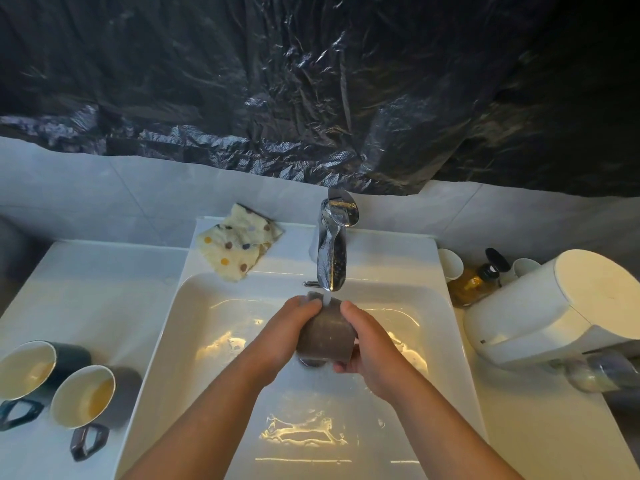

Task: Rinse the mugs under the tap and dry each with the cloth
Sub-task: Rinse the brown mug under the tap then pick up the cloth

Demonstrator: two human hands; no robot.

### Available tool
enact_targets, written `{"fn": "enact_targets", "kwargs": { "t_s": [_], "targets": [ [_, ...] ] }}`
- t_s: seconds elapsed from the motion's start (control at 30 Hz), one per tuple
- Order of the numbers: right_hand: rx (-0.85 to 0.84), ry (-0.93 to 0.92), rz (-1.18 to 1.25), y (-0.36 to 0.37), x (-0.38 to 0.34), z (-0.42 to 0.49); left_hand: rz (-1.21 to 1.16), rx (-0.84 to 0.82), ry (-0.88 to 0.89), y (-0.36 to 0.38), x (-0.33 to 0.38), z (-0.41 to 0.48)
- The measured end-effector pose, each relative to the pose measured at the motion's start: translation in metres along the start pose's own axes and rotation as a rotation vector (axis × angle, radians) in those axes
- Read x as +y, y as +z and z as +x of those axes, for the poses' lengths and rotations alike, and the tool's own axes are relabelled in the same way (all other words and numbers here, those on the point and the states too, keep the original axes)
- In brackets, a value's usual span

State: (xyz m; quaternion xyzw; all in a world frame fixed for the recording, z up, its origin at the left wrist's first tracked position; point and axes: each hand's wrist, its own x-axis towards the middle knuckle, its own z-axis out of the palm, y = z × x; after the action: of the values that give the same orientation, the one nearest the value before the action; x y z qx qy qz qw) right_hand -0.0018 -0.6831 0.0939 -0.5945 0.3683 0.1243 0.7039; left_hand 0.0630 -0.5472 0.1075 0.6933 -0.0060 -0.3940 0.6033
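Grey mug (327,337) held under the running tap (332,261) above the sink (207,306), fingers of left hand (291,327) and right hand (367,344) curled round its sides, forearms converging.

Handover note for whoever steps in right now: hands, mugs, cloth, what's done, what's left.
Hands: left hand and right hand both grip one brown mug under the running tap, over the sink.
Other mugs: dark blue mug and grey mug stand on the counter left of the sink, yellowish liquid in both, apparently unrinsed.
Cloth: folded on the sink's back rim, left of the tap, no hand on it.
Done: first rinse under way.
Left: finish it, dry that mug, then rinse and dry the other two.
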Motion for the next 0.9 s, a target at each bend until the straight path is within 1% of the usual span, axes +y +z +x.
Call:
{"fn": "enact_targets", "kwargs": {
  "t_s": [0.1, 0.17, 0.23, 0.3, 0.37, 0.47, 0.57, 0.63, 0.7, 0.77, 0.83, 0.9],
  "targets": [
    [0.031, 0.114, 0.064, 0.003, 0.0, 0.003, -0.086, -0.006, 0.123, 0.0, -0.012, -0.002],
    [0.02, 0.169, 0.02, 0.003, -0.002, 0.004, -0.045, 0.066, 0.181, 0.002, -0.016, -0.004],
    [-0.011, 0.187, -0.103, 0.0, -0.003, 0.003, -0.033, 0.163, 0.193, 0.003, -0.019, -0.001],
    [-0.001, 0.14, -0.257, -0.002, -0.004, 0.002, -0.111, 0.22, 0.138, 0.003, -0.017, 0.002],
    [0.041, 0.077, -0.329, -0.002, -0.005, 0.003, -0.183, 0.256, 0.064, 0.001, -0.017, 0.004],
    [0.074, -0.012, -0.269, -0.001, -0.002, 0.005, -0.271, 0.282, -0.033, 0.0, -0.018, 0.008],
    [0.025, -0.109, -0.185, 0.001, -0.001, 0.0, -0.384, 0.243, -0.148, -0.001, -0.018, 0.01],
    [0.06, -0.196, -0.175, 0.001, -0.001, -0.002, -0.395, 0.23, -0.197, 0.002, -0.017, 0.01],
    [0.158, -0.254, -0.248, 0.001, -0.001, -0.002, -0.309, 0.269, -0.18, 0.006, -0.016, 0.008],
    [0.227, -0.259, -0.3, 0.003, -0.002, -0.003, -0.211, 0.262, -0.082, 0.01, -0.018, 0.004],
    [0.241, -0.264, -0.305, 0.003, -0.003, -0.004, -0.186, 0.212, 0.002, 0.014, -0.018, -0.001],
    [0.182, -0.277, -0.296, 0.001, -0.007, -0.009, -0.19, 0.214, 0.016, 0.016, -0.016, -0.002]
  ]
}}
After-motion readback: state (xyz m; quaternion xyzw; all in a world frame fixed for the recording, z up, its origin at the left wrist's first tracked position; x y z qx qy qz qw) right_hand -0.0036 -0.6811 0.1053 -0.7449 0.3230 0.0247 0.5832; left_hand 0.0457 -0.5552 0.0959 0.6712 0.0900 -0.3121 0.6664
